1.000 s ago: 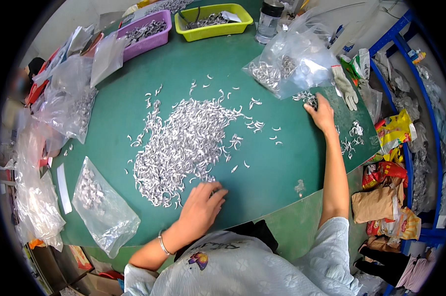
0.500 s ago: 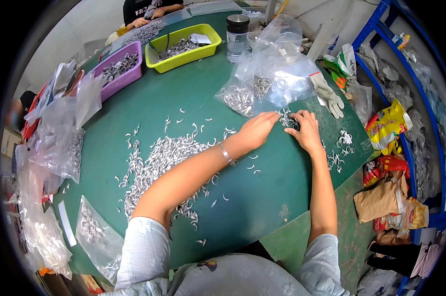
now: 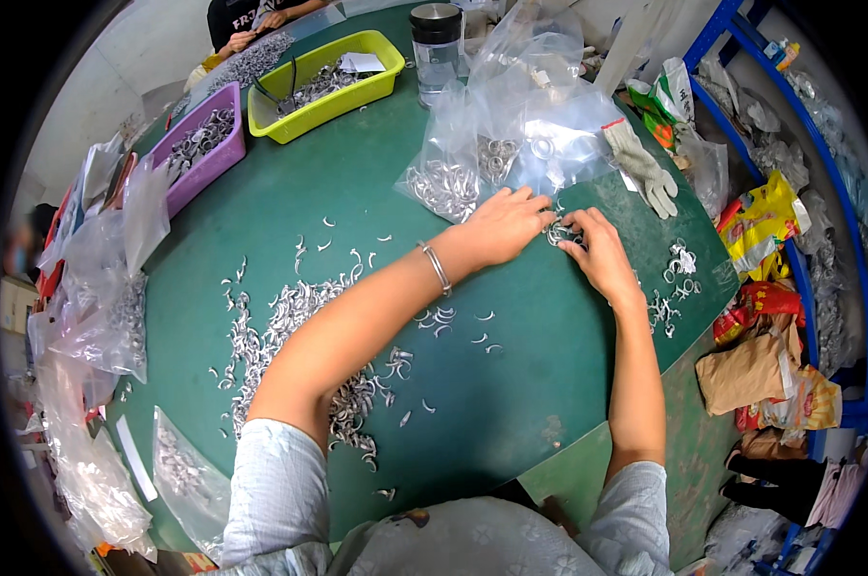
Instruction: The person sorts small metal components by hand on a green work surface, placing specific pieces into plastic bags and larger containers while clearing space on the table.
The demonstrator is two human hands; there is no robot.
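Note:
Both hands meet over a small cluster of silvery metal rings [image 3: 558, 232] at the right side of the green table [image 3: 472, 394]. My left hand [image 3: 509, 227], with a bangle at the wrist, has its fingers bent together at the cluster's left edge; whatever they pinch is hidden. Thumb and fingertips of my right hand [image 3: 599, 252] close round the rings from the right. Under and beside my left forearm spreads a large heap of silvery crescent-shaped pieces [image 3: 304, 312]. More small metal pieces [image 3: 678, 274] lie to the right of my right hand.
Clear plastic bags of rings [image 3: 443, 187], a knit glove [image 3: 640, 168] and a lidded bottle [image 3: 437, 58] stand or lie beyond my hands. Yellow-green [image 3: 333, 112] and purple [image 3: 208, 173] bins hold metal parts. Another person's hands [image 3: 251, 34] work at the far end. A blue shelf [image 3: 741, 96] is at right.
The view has shifted slightly. My left fingertips have moved a little away from me, and fewer rings show between the hands. The right hand stays at the cluster.

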